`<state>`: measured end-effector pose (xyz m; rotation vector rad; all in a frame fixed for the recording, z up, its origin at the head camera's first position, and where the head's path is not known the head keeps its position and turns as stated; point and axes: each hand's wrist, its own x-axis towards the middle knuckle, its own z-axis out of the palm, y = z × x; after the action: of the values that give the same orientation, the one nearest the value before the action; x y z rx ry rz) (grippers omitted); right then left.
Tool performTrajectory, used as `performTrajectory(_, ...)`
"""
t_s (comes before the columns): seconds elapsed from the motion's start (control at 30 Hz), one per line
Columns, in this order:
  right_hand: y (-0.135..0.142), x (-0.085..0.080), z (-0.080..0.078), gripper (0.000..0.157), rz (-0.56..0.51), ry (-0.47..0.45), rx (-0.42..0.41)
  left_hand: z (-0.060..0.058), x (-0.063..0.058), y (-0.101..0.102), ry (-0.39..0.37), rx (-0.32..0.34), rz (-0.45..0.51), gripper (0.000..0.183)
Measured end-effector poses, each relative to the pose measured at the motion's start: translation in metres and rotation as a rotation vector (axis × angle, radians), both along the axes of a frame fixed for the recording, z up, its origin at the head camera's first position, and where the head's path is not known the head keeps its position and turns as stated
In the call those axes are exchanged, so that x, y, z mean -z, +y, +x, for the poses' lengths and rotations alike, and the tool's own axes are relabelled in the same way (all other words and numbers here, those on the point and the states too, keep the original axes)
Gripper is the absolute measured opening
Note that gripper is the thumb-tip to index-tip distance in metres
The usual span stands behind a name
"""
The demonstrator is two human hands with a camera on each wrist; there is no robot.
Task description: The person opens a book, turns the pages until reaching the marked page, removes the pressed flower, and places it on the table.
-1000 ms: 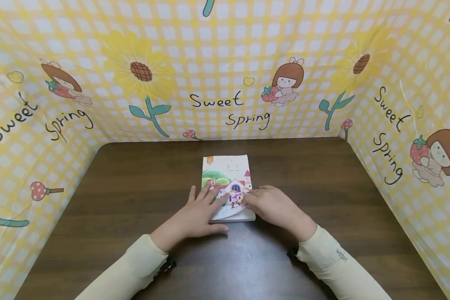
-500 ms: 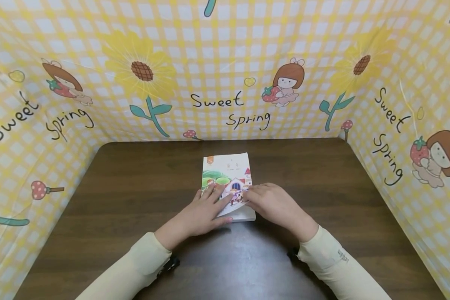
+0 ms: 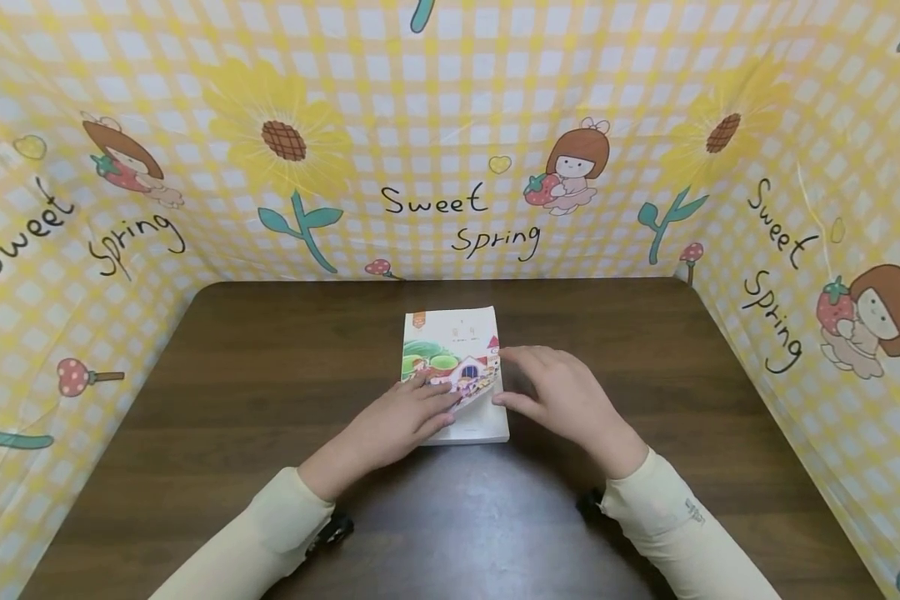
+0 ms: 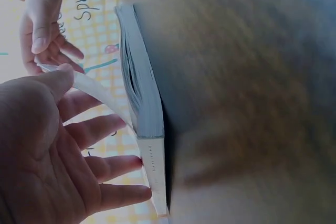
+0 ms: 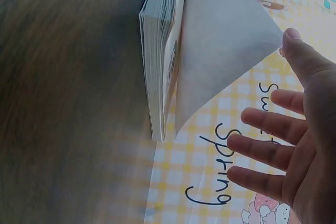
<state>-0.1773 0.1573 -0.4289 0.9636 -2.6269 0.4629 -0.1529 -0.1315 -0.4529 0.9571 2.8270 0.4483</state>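
A paperback book (image 3: 461, 329) with a white cover and a coloured house drawing lies on the table. Its front cover (image 5: 226, 40) bends up at the near right corner, baring the white page (image 3: 472, 423) beneath. My left hand (image 3: 390, 421) holds this lifted cover, thumb on its inner side and fingers over the picture; two fingertips reach the spine (image 4: 152, 169) in the left wrist view. Beside the book's right edge is my right hand (image 3: 570, 400), fingers extended and apart. Its thumb tip (image 5: 292, 34) is right at the cover's raised corner in the right wrist view.
The dark brown wooden table (image 3: 285, 333) spreads around the book. Yellow checked cloth (image 3: 420, 125) printed with flowers and "Sweet Spring" walls off the back and both sides. Black wrist straps (image 3: 332, 533) show below the pale sleeves (image 3: 270, 533).
The cover's near right corner has risen and bent further back. My left thumb has gone from the table to under the cover. My right hand has loosened from the corner and spread its fingers.
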Motion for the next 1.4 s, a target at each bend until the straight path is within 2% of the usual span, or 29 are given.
performTrajectory(0.13,0.002,-0.001,-0.001,0.074,-0.015,-0.023,0.023,0.002,-0.005,0.000,-0.017,-0.045,0.073,0.045)
performTrajectory(0.23,0.003,-0.001,-0.002,0.073,-0.004,-0.050,0.025,0.005,-0.009,0.000,0.054,-0.107,0.065,0.046)
performTrajectory(0.3,0.003,0.000,-0.002,0.070,0.005,-0.077,0.022,0.007,-0.012,-0.001,0.139,-0.147,0.050,0.054)
performTrajectory(0.4,0.003,0.001,-0.003,0.065,0.027,-0.105,0.002,0.011,-0.015,-0.005,0.285,-0.191,0.038,0.078)
performTrajectory(0.57,0.001,0.008,-0.004,0.059,0.104,-0.113,-0.098,0.018,-0.023,-0.016,0.582,-0.199,-0.017,0.121)
performTrajectory(0.7,-0.001,0.011,-0.002,0.061,0.194,-0.177,-0.167,0.026,-0.035,-0.026,0.836,-0.187,-0.129,0.133)
performTrajectory(0.8,-0.001,0.012,0.000,0.063,0.245,-0.257,-0.185,0.032,-0.044,-0.031,0.926,-0.185,-0.240,0.137)
performTrajectory(0.9,0.000,0.012,0.002,0.065,0.266,-0.314,-0.189,0.036,-0.048,-0.036,0.909,-0.176,-0.327,0.137)
performTrajectory(1.07,0.000,0.013,0.002,0.069,0.260,-0.328,-0.208,0.033,-0.044,-0.049,0.797,-0.141,-0.394,0.125)
performTrajectory(1.2,-0.001,0.016,0.000,0.072,0.259,-0.328,-0.235,0.026,-0.032,-0.059,0.658,-0.119,-0.393,0.115)
performTrajectory(1.4,-0.002,0.023,0.003,0.081,0.259,-0.323,-0.258,0.018,-0.010,-0.064,0.370,-0.140,-0.318,0.105)
